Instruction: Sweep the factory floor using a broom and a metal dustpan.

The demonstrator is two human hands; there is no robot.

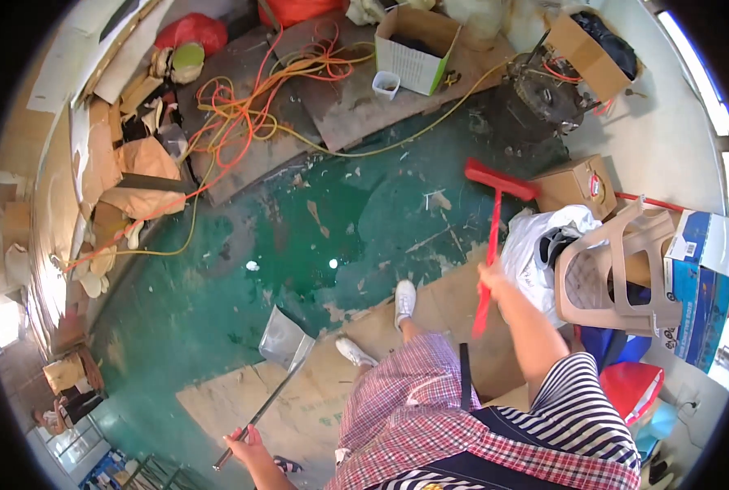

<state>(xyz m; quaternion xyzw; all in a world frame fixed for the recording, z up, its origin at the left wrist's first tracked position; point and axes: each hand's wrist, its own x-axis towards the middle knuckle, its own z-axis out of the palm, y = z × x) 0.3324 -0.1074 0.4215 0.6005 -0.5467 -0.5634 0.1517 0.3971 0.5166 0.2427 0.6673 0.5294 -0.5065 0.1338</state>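
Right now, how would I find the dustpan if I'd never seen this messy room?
Start at the green floor and come toward the cardboard sheet at the person's feet. At its edge sits the dustpan, a grey metal scoop on a long thin handle held by the left hand. Unlike the red broom, it is dull silver.

red broom (495, 214), grey dustpan (284, 337), green floor (242, 269)

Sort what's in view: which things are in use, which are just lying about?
In use:
- red broom, in the right hand
- metal dustpan, long handle in the left hand
- scraps on the green floor

Lying about:
- orange and yellow cables
- open cardboard box
- beige plastic stool
- white plastic bag
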